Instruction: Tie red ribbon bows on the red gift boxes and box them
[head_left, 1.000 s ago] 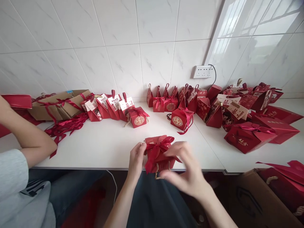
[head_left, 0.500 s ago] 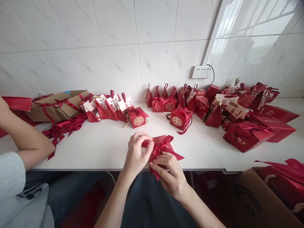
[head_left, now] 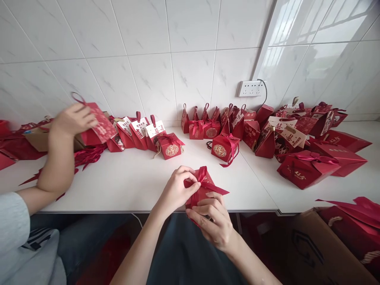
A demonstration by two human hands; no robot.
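Observation:
A small red gift box (head_left: 207, 193) is at the table's front edge, with a shiny red ribbon (head_left: 218, 188) tied in a bow across its top. At the bow's left side, my left hand (head_left: 179, 188) pinches the ribbon between thumb and fingers. My right hand (head_left: 214, 222) is closed round the box's near right side, fingers curled over its front; what lies under them is partly hidden. One pointed ribbon tail sticks out to the right, above my right hand.
At left, a co-worker's hand (head_left: 73, 122) holds a red patterned gift box (head_left: 97, 124) by an open cardboard carton (head_left: 37, 138) and a heap of red ribbons (head_left: 89, 156). Several finished red boxes (head_left: 170, 147) line the wall. Larger red boxes (head_left: 307, 168) stand right, above a brown carton (head_left: 311, 245).
My left hand has shifted slightly right along the bow, and my right hand has lowered a little. The co-worker's arm has swung up into view, with a patterned red box in hand.

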